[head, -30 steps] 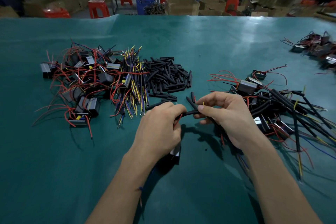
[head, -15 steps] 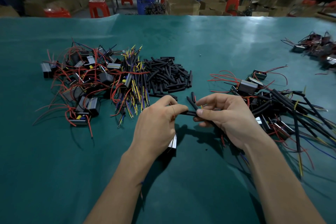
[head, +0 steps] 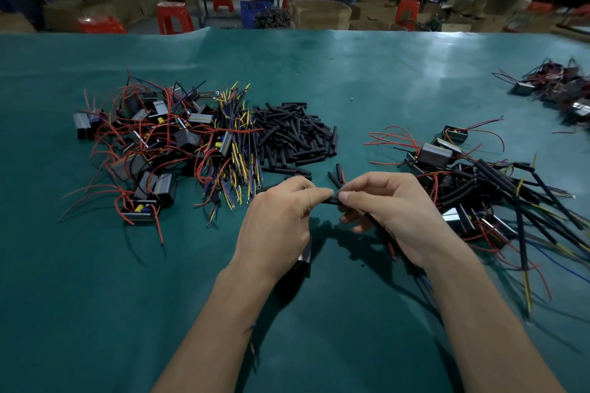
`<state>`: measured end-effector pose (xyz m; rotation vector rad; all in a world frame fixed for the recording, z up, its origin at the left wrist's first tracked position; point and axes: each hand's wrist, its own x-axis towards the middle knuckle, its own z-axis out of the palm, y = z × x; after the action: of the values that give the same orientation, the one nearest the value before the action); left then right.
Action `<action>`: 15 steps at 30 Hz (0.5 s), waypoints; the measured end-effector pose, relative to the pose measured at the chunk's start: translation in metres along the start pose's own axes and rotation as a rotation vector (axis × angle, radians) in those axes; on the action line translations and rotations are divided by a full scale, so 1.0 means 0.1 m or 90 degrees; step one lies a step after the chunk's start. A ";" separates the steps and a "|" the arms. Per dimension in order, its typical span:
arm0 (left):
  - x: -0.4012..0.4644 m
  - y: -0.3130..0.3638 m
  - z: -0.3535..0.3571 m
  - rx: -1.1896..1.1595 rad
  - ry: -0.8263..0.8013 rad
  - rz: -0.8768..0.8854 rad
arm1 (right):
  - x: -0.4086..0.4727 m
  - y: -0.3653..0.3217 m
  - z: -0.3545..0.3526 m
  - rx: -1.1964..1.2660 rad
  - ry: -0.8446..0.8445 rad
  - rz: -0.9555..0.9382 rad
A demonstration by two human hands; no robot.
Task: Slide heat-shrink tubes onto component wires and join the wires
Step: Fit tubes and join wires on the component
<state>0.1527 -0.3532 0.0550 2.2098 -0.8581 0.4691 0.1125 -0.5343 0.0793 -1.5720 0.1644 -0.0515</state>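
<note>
My left hand [head: 281, 220] and my right hand [head: 392, 207] meet fingertip to fingertip above the green table [head: 367, 80]. Between them runs a short black heat-shrink tube [head: 332, 200]; my right thumb and forefinger pinch its right end, and my left fingers pinch the wire at its left end. Two more black tubes [head: 335, 180] with a red wire tip stick up just behind the fingers. A small black component [head: 303, 260] hangs under my left hand, mostly hidden. Dark wires trail down below my right hand.
A heap of loose black tubes [head: 297, 137] lies beyond my hands. Left of it sits a tangle of components with red, yellow and blue wires [head: 153, 143]. Sleeved components pile up at the right [head: 479, 188], and more lie far right [head: 562, 89].
My left fingers have closed in toward my right fingertips, and less of the tube shows between them. The piles have not moved.
</note>
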 end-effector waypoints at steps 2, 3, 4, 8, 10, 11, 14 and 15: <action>0.00 -0.02 0.00 -0.015 0.009 -0.004 | 0.00 0.01 0.01 -0.009 0.003 -0.002; 0.01 -0.03 0.00 -0.020 0.014 -0.013 | 0.00 0.01 0.01 -0.009 0.007 -0.001; 0.01 -0.04 0.01 -0.023 0.017 -0.021 | 0.01 0.01 0.00 -0.007 0.011 0.002; 0.00 -0.07 0.02 -0.035 0.017 -0.028 | 0.01 0.00 0.00 0.014 0.025 0.016; 0.00 -0.08 0.02 -0.044 0.016 -0.033 | 0.01 -0.02 0.00 0.022 0.034 0.022; 0.01 -0.08 0.02 -0.046 0.017 -0.036 | 0.01 -0.02 0.00 0.027 0.036 0.026; 0.00 -0.10 0.02 -0.052 0.024 -0.041 | 0.01 -0.03 -0.01 0.051 0.039 0.034; 0.00 -0.10 0.02 -0.054 0.024 -0.041 | 0.01 -0.04 -0.01 0.057 0.041 0.036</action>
<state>0.1599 -0.3497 0.0489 2.1377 -0.7697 0.4346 0.1137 -0.5357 0.0828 -1.4769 0.2536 -0.0644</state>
